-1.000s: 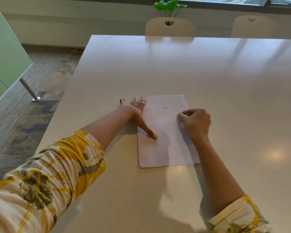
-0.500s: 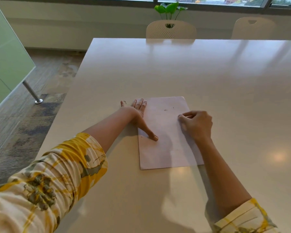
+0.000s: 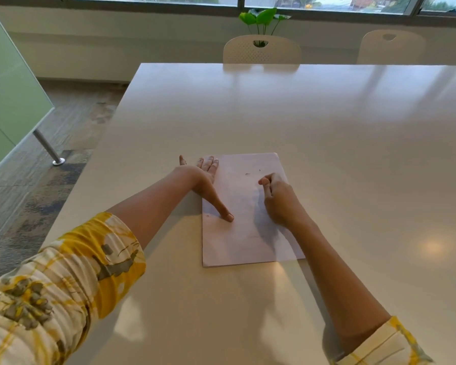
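The folded paper (image 3: 245,233) was pinned by the left hand (image 3: 202,177), fingers straight, and pressed by the right hand (image 3: 278,198), curled empty. Creasing was judged underway; firm sliding pressure was needed next.

No readable text, label, brand or number in view. Paper (image 3: 237,241): couple of tiny dark marks (image 3: 248,174) near far end, too small to make out as letters or signs.
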The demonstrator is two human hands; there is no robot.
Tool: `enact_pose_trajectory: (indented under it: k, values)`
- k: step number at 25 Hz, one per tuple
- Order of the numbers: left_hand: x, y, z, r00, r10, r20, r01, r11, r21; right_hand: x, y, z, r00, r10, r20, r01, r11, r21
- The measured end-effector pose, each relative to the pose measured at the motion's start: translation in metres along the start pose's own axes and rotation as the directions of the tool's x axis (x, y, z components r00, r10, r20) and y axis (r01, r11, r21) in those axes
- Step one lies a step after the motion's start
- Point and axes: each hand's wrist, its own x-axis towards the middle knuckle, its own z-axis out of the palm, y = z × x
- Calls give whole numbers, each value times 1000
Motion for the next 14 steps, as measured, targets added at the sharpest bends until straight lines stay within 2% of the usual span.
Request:
enact_pose_trajectory:
  k: [2, 4, 9, 14]
  values:
    - [-3, 3, -4, 1000, -24, 9, 23, 999, 37, -6, 3, 4, 981, -113, -157, 115, 993, 0]
    - [-4, 10, -7, 1000, -21, 1, 20, 997, 74, -9, 9, 4, 962, -154, -227, 163, 986, 23]
    - [-7, 37, 2, 980, 184, -72, -184, 983, 15, -8, 15, 5, 966, -187, -179, 201, 977, 64]
    - [-22, 49, 8, 981, 190, -42, -190, 982, 7, -6, 20, 2, 966, -225, -127, 242, 960, 143]
